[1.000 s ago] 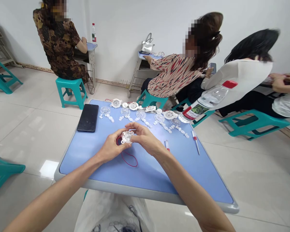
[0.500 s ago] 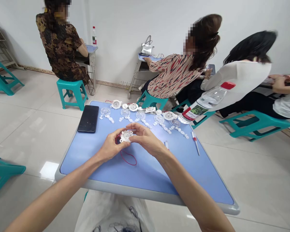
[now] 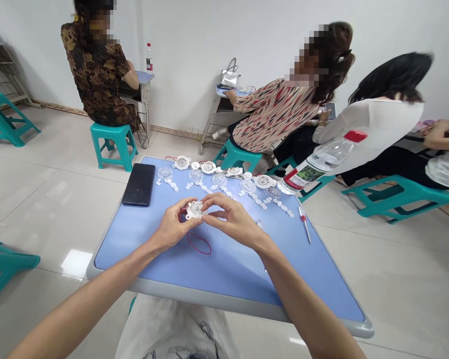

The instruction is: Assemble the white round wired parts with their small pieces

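A round white plastic part [image 3: 194, 210] with a clear centre sits between my hands above the blue table top [image 3: 224, 279]. My left hand [image 3: 173, 224] pinches it from the left, and the fingertips of my right hand [image 3: 230, 219] press on its right side. A thin red wire [image 3: 199, 244] runs from the part and loops down onto the table. Beyond my hands lies a row of similar white parts [image 3: 208, 167], with clear plastic domes [image 3: 196, 175] and small white discs among them.
A black phone [image 3: 139, 184] lies at the table's far left. A clear bottle with a red cap [image 3: 314, 164] leans over the far right corner, near a small red-handled screwdriver [image 3: 304, 225]. Several co-workers sit on teal stools beyond the table. A white bag [image 3: 175, 331] stands below the near edge.
My right hand's fingers have closed in closer around the white part, and the red wire loop has shifted slightly. The whole view has drifted a little as my head moved.
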Tool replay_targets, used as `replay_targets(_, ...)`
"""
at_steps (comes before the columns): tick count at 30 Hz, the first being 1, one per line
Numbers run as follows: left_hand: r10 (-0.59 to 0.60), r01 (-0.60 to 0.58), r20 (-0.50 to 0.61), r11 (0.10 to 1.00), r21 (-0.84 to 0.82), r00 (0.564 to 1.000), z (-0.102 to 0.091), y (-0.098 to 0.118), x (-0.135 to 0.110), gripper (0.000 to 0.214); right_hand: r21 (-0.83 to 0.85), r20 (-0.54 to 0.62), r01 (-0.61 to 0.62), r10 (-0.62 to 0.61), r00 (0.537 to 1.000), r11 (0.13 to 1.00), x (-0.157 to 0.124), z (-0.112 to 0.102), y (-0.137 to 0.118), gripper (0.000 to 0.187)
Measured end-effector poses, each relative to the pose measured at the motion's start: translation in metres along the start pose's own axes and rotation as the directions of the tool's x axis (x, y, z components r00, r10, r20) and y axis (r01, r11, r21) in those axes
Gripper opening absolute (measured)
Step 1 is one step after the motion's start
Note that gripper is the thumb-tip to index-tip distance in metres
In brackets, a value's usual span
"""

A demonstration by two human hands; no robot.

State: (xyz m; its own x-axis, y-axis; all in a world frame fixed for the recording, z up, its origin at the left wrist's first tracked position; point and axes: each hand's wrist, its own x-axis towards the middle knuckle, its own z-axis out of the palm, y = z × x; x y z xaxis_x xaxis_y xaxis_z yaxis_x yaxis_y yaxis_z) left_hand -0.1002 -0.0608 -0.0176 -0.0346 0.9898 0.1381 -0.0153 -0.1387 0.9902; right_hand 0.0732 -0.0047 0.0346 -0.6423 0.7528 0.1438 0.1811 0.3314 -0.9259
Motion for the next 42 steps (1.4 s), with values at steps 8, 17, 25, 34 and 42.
replay_targets(8,-0.023,0.023,0.003,0.999,-0.042,1.000,0.001,0.005,0.001,0.055,-0.263,0.113,0.186,-0.162,0.980,0.947,0.000,-0.008,-0.002,0.012)
replay_targets(17,-0.054,0.058,0.046,0.994,-0.088,0.997,0.002,0.003,0.001,0.056,-0.406,0.157,0.244,-0.196,0.968,0.881,0.001,-0.010,-0.005,0.010)
replay_targets(25,-0.022,0.028,0.089,0.997,-0.066,0.996,-0.002,0.000,0.001,0.053,-0.361,0.159,0.257,-0.212,0.964,0.897,0.001,-0.009,-0.003,0.010)
replay_targets(34,-0.050,0.058,0.086,0.994,-0.090,0.995,-0.002,0.006,-0.001,0.054,-0.484,0.109,0.335,-0.324,0.940,0.809,0.038,-0.021,-0.020,0.010)
replay_targets(42,-0.075,0.080,0.057,0.992,-0.096,0.996,0.000,0.001,-0.001,0.051,-0.689,0.351,0.517,-0.391,0.851,0.508,0.123,0.029,-0.008,0.014)
